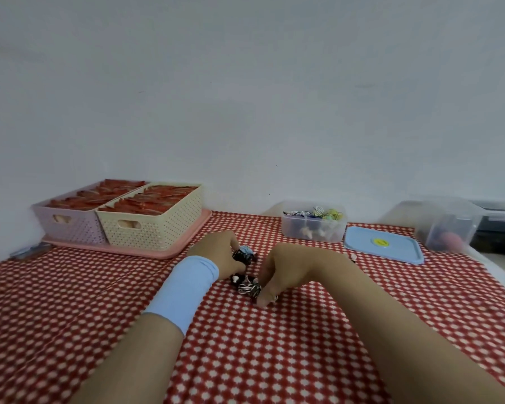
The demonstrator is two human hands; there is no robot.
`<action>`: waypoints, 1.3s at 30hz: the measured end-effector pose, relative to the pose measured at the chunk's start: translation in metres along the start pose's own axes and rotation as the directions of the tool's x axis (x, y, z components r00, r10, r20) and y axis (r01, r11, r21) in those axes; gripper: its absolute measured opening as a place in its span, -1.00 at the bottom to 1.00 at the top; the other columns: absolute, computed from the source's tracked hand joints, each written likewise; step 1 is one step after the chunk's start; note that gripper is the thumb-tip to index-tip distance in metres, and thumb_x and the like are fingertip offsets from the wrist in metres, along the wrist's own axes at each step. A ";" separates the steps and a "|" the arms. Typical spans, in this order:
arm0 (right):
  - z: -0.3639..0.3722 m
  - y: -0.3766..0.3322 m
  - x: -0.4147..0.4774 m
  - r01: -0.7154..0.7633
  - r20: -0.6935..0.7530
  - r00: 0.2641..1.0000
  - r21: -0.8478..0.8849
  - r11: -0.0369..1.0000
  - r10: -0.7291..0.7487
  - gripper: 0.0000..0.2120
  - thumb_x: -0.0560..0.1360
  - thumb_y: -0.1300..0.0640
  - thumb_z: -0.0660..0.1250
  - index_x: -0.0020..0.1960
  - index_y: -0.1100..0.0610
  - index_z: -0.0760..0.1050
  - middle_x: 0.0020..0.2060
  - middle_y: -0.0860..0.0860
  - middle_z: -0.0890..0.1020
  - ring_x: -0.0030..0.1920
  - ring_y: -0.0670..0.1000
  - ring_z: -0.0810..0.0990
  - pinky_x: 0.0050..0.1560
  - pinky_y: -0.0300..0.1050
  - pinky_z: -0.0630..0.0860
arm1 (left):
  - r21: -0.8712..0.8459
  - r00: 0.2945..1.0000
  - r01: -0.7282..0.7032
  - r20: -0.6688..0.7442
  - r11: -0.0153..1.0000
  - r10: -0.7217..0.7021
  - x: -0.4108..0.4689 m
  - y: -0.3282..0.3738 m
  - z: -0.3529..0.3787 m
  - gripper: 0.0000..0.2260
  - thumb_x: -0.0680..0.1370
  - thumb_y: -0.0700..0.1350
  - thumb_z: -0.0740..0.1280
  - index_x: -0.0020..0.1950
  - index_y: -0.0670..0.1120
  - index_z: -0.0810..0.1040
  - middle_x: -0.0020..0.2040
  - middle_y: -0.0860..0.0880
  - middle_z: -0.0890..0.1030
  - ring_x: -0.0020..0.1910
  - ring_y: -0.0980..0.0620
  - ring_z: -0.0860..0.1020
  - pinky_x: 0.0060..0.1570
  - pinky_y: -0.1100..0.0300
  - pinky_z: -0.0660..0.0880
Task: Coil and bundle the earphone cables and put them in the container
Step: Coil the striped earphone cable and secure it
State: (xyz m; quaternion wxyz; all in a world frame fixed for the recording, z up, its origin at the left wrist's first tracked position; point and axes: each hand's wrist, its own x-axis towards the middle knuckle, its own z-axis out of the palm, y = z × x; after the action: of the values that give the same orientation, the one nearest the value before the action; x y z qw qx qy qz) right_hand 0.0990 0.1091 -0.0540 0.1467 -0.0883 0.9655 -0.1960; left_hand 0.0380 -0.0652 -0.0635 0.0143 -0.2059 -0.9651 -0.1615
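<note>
Grips with the left hand (216, 252) a dark bundle (243, 254) of coiled earphone cable with a pale blue bit at its top, fingers and thumb curled round it. Holds it low, on or just over the red-and-white cloth (245, 360) covering the worktop; cannot tell which. Wears a light blue wristband (188, 290) on that forearm.

Pinches with the right hand (287, 272) a striped bundle (247, 286), black and white, lying on the cloth and nearer the person than the dark one. Fingertips bent down onto its right end, with a ring (274, 298) on one finger. Both bundles close together between the two hands, about midway across the worktop; contact between them not clear.

Farther back and to the right, near the wall: a clear container (292, 233), lid off, with coiled cables of several colours inside, some heaped up to the rim. Just right of it, flat on the cloth, a blue lid (391, 252) with a round yellow mark at its middle. Beyond that, a second clear box (446, 223), blurred, contents unreadable.

Back left: a lilac basket (70, 225) and a cream basket (158, 228), side by side and touching, both on a pink tray (146, 253), both packed with red packets (146, 199).
</note>
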 end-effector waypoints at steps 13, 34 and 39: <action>-0.020 0.047 -0.041 0.000 -0.275 0.956 0.358 0.934 0.106 -0.81 0.62 0.01 0.29 0.01 0.05 0.65 -0.08 0.07 0.71 -0.22 -0.03 0.60 -0.21 -0.12 0.49 | -0.373 0.941 -0.295 0.044 0.880 0.334 0.009 0.064 -0.001 -0.81 0.60 0.04 0.30 0.09 -0.01 0.64 -0.02 0.10 0.62 0.00 0.11 0.57 0.03 0.22 0.44; -0.015 0.137 -0.072 -0.050 -0.534 0.765 0.507 0.861 0.359 -0.87 0.58 0.19 0.35 0.08 0.07 0.65 -0.22 -0.05 0.73 -0.48 -0.13 0.51 -0.35 -0.27 0.48 | -0.354 0.989 -0.086 0.083 0.931 0.123 0.032 0.104 0.055 -0.74 0.53 0.12 0.39 -0.09 -0.04 0.73 -0.17 0.08 0.70 -0.23 0.13 0.60 -0.06 0.20 0.48; -0.012 0.148 -0.079 -0.178 -0.541 0.752 0.382 0.907 0.376 -0.85 0.53 0.16 0.43 -0.14 -0.07 0.68 -0.14 -0.16 0.69 -0.07 -0.17 0.61 -0.05 -0.28 0.45 | -0.175 0.992 -0.125 -0.015 0.977 0.125 0.032 0.097 0.058 -0.73 0.52 0.07 0.42 0.15 -0.02 0.64 0.11 0.05 0.62 0.08 0.05 0.57 0.07 0.18 0.45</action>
State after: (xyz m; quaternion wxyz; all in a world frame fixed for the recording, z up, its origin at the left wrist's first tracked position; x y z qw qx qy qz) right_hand 0.1526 0.2654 -0.0839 -0.1290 0.1489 0.9207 -0.3369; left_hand 0.0501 0.0499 -0.0859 0.0080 -0.2663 -0.9322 -0.2448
